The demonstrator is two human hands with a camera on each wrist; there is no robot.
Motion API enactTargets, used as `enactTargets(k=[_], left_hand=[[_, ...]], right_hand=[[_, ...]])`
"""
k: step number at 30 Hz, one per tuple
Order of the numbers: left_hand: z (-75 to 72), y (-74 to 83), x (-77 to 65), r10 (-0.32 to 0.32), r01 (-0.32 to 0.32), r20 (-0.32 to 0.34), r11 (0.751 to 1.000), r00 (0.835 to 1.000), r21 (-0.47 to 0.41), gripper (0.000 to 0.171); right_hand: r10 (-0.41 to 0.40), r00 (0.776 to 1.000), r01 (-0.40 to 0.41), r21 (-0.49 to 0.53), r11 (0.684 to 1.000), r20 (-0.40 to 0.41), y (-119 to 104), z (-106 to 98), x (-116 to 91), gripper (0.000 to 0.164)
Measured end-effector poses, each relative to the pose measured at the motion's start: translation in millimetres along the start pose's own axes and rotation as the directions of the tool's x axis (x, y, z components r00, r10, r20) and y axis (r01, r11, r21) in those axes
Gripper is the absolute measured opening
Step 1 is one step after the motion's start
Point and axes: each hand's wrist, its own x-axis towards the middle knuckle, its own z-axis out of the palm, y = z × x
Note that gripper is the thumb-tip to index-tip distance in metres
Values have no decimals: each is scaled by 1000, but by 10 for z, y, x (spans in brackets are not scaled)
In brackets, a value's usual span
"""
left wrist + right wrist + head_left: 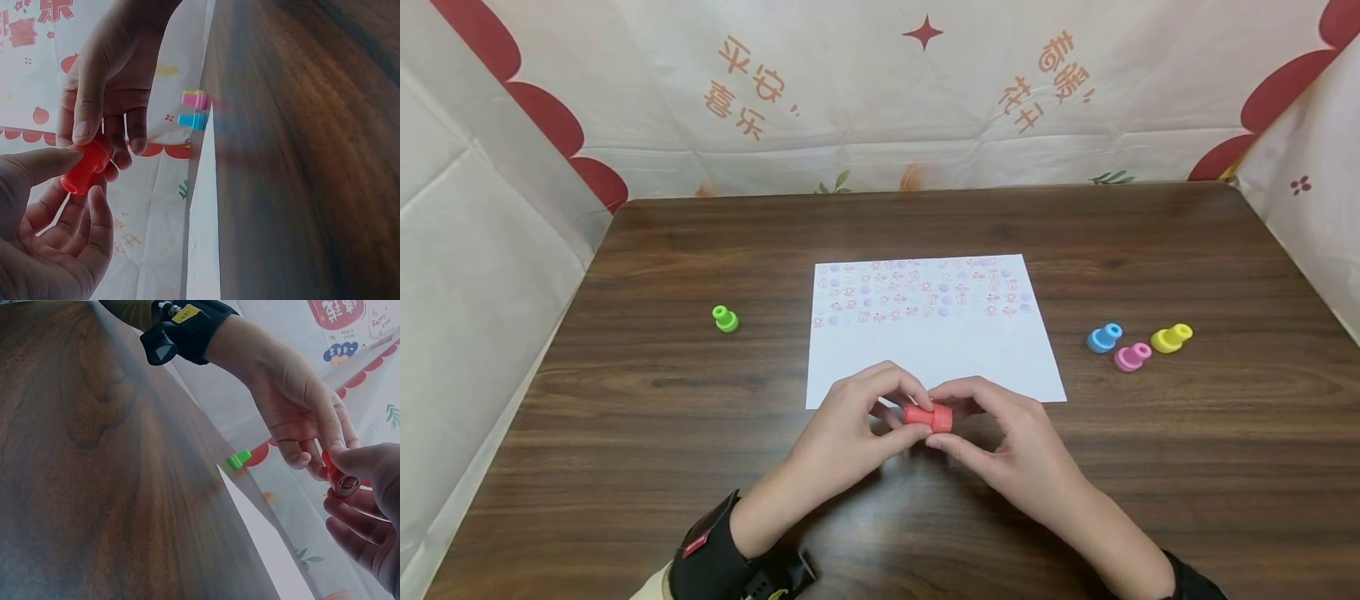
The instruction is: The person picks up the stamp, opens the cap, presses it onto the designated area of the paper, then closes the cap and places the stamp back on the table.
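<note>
A red toy stamp (928, 417) lies sideways between both hands, just over the near edge of the paper. My left hand (857, 421) pinches its narrow handle end with thumb and fingers. The wide end is pinched by my right hand (1018, 442), thumb below and fingers above in the head view. In the right wrist view, the round printing face of the stamp (347, 484) shows, facing the right palm. Under and beyond the hands is a white sheet of paper (925, 350), its upper half covered with rows of small red and purple prints.
On the brown wooden table (625, 467), a green stamp (726, 319) stands left of the paper. To its right are a blue stamp (1105, 337), a pink stamp (1132, 357) and a yellow stamp (1172, 337). A printed white cloth (880, 100) hangs behind the table.
</note>
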Motion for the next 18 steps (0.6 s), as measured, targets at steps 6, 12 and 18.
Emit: enactTargets(k=[6, 12, 18], left_hand=[[4, -22, -6, -2, 2, 0, 1000, 1000, 1, 18], [-22, -17, -8, -5, 5, -7, 1000, 1000, -3, 20], [-65, -16, -22, -26, 26, -20, 1000, 999, -2, 20]], right_hand=[[-3, 1000, 3, -7, 1000, 9, 7, 2, 6, 40], [-9, 1000, 9, -11, 1000, 10, 13, -6, 7, 39], [-21, 1000, 21, -36, 999, 1, 12, -41, 5, 37]])
